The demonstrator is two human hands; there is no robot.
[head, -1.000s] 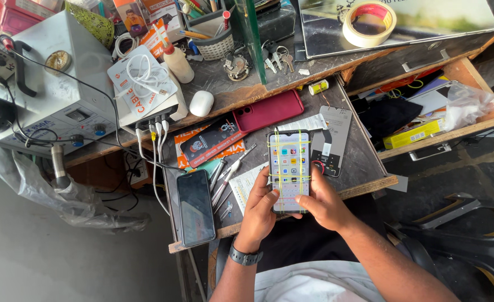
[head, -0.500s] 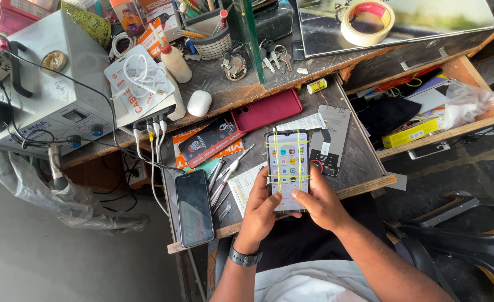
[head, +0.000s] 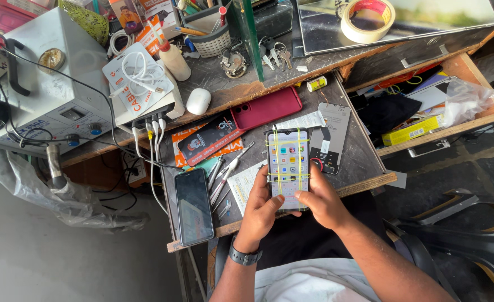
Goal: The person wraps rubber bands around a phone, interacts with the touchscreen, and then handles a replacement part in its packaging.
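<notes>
Two hands on one phone: the left hand (head: 262, 211) cups the lower left edge of a lit smartphone (head: 288, 168), fingers curled behind it and thumb lying across the bottom of the glass, while the right hand (head: 323, 202) wraps the lower right corner, its thumb reaching in flat over the screen. Both are closed around the phone, neither spread. That phone is upright in view, screen full of coloured icons, with yellow rubber bands (head: 287, 177) running across and down its face, and it hangs over the near edge of the worn work board (head: 364, 151). Just left of it, lying flat, is a dark, blank phone (head: 193, 206), and between the two a cluster of tweezers and small tools (head: 223, 178) fans out over a slip of paper. Further up rests a maroon phone (head: 266, 107) face down, a white mouse-shaped pod (head: 198, 101) beside it, and a white box with cables (head: 141, 89) trailing off its front. On the left stands a grey bench machine (head: 51, 95). Top right, a roll of tape (head: 367, 20) lies on a sheet, and an open drawer (head: 454, 128) holds a yellow box and a clear bag. A dark wristwatch (head: 242, 257) sits on the left wrist.
</notes>
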